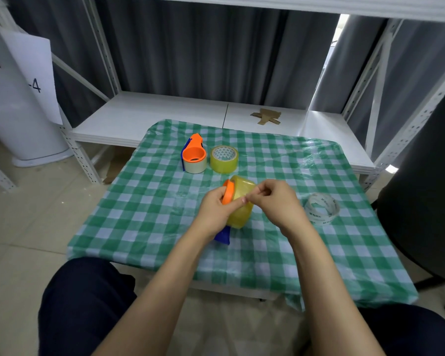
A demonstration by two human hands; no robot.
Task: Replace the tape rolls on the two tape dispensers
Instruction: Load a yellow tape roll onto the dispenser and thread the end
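L hand [216,209] grips 1 dispenser [228,192] just above the checked cloth [139,214], fingers curled round its orange hub. The thumb lies across the yellow roll [242,201] seated on it. The blue blade end [222,236] pokes out below the wrist. R hand [272,201] is closed to a tight pinch: thumb + forefinger tips meet on the roll's outer wrap, other fingers tucked in. Prob picking for the free end; whether any tape is lifted I can't tell, the film's too clear.

The 2nd dispenser [194,152] lies at the back of the cloth w/ a pale roll [195,167] on it, just beside a spare roll [224,160]. A thin clear roll [321,208] lies to the R, well apart.

My read: roll 1 of 2 is on but not yet threaded. Risks from here:
- A nail digging in at an angle could split the end, so it peels as a sliver, not full width.
- A freed end may fold onto itself or stick to the fingers.
- A hard pull vs a grip mostly on the hub could drag the roll off.
- A loose sticky end dropping low could grab the plastic cloth.
- The blade sits close under the L wrist; a slip could nick it.
- If the roll is on backwards, the adhesive faces the wrong way at the blade.
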